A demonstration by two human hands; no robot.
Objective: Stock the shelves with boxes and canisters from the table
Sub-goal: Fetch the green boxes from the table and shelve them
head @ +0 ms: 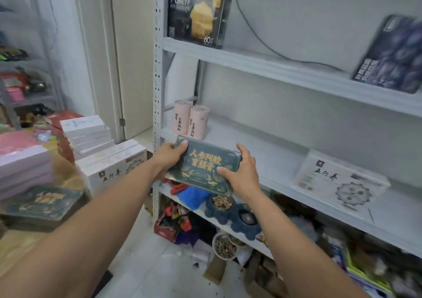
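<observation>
A dark green box with gold lettering (203, 164) is held with both hands just in front of the middle shelf's (269, 160) left edge. My left hand (167, 157) grips its left end and my right hand (241, 171) grips its right end. Two pink canisters (190, 119) stand at the back left of that shelf. A white box (338, 179) lies flat on the same shelf at the right. On the table (20, 240) at the left lie another green box (43, 203), white boxes (112, 163) and pink boxes (21, 158).
The upper shelf (285, 71) carries a black box with a gold picture (197, 18) at left and a dark blue box (394, 54) leaning at right. The lower shelf holds blue pots (230, 211) and clutter. A bowl (222, 246) and scraps lie on the floor below.
</observation>
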